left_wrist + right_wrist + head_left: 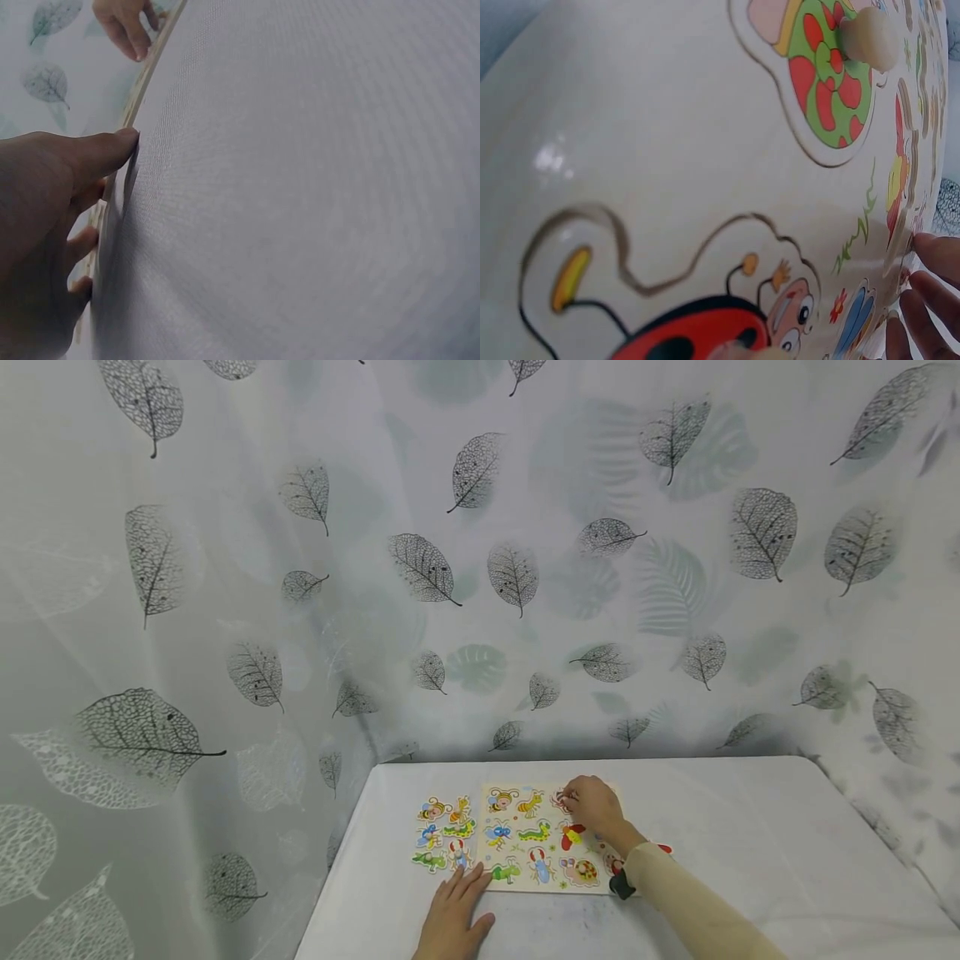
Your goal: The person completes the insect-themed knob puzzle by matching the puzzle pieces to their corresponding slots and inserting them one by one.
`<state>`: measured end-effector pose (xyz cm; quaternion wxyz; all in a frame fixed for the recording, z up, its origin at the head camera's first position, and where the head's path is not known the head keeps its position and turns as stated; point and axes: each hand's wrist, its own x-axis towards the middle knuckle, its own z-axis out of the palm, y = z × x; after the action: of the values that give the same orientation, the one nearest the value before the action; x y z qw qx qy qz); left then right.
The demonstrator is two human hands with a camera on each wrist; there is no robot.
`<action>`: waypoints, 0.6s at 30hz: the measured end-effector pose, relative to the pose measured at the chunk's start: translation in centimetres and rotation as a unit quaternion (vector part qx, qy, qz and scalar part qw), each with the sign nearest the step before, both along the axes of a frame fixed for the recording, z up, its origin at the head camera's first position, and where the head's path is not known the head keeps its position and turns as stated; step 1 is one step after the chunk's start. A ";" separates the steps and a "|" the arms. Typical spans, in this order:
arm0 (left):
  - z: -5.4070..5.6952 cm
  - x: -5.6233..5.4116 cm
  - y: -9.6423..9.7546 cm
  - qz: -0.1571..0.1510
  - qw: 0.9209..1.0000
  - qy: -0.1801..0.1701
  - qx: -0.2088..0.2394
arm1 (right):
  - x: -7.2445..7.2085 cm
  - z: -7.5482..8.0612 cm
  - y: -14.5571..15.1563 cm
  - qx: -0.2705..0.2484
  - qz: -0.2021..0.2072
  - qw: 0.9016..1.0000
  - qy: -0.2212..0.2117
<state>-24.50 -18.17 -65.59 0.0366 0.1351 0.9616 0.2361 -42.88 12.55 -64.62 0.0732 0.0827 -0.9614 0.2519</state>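
A pale wooden puzzle board [517,858] with colourful insect pictures lies on the table. My left hand [454,914] rests at its near left corner, fingers spread; in the left wrist view the thumb [112,152] lies by the board's edge. My right hand [595,803] is over the top row, its fingertips pinching a small reddish puzzle piece [561,800], mostly hidden by the fingers. In the right wrist view those fingers [939,256] reach the board's far part. Closer there are a snail piece [831,82] with a round knob [870,39] and a ladybug piece [705,324].
Left of the board lie several loose insect pieces, among them a green caterpillar [459,829] and a blue beetle with red pincers [458,854]. A red thing [664,848] shows beyond the right forearm. A leaf-print curtain [517,685] hangs behind the white table [750,843].
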 end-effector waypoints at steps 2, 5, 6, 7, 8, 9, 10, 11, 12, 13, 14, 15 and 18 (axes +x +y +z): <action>-0.1 -0.1 0.0 0.000 1.000 -0.001 0.001 | 0.1 0.1 0.0 0.003 0.002 1.000 0.001; -0.3 -0.2 -0.1 0.001 1.000 -0.004 -0.003 | 0.2 0.2 0.0 0.012 0.011 1.000 0.015; -0.4 -0.2 -0.1 0.001 1.000 -0.004 -0.005 | 0.3 0.2 0.0 0.014 0.014 1.000 0.020; -0.4 -0.2 -0.1 0.002 1.000 -0.006 -0.007 | 0.3 0.2 0.0 0.017 0.016 0.999 0.024; -0.5 -0.2 -0.1 0.003 1.000 -0.005 -0.010 | 0.3 0.1 0.0 0.018 0.020 0.999 0.025; -0.4 -0.2 -0.1 0.002 1.000 -0.004 -0.009 | 0.4 0.1 0.0 0.019 0.023 0.999 0.027; -0.4 -0.2 -0.1 0.001 1.000 -0.001 -0.008 | 0.4 0.1 0.1 0.020 0.023 0.999 0.026; -0.4 -0.1 -0.1 0.001 1.000 0.001 -0.008 | 0.4 0.1 0.1 0.018 0.024 0.999 0.024; -0.4 -0.1 -0.1 0.000 1.000 0.005 -0.007 | 0.4 0.0 0.2 0.016 0.025 0.999 0.021; -0.4 -0.1 -0.1 -0.001 1.000 0.008 -0.005 | 0.5 0.0 0.3 0.014 0.025 0.999 0.018; -0.3 -0.1 -0.1 -0.003 1.000 0.012 -0.002 | 0.5 0.0 0.3 0.013 0.025 0.999 0.016; -0.3 -0.1 -0.1 -0.003 1.000 0.013 -0.001 | 0.5 0.0 0.4 0.014 0.025 0.999 0.014; -0.3 0.0 -0.1 -0.001 1.000 0.009 0.003 | 0.6 0.0 0.7 0.000 0.025 1.000 0.003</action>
<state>-24.53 -18.27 -65.87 0.0281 0.1384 0.9611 0.2375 -42.28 13.24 -64.61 0.0702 0.1076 -0.9589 0.2531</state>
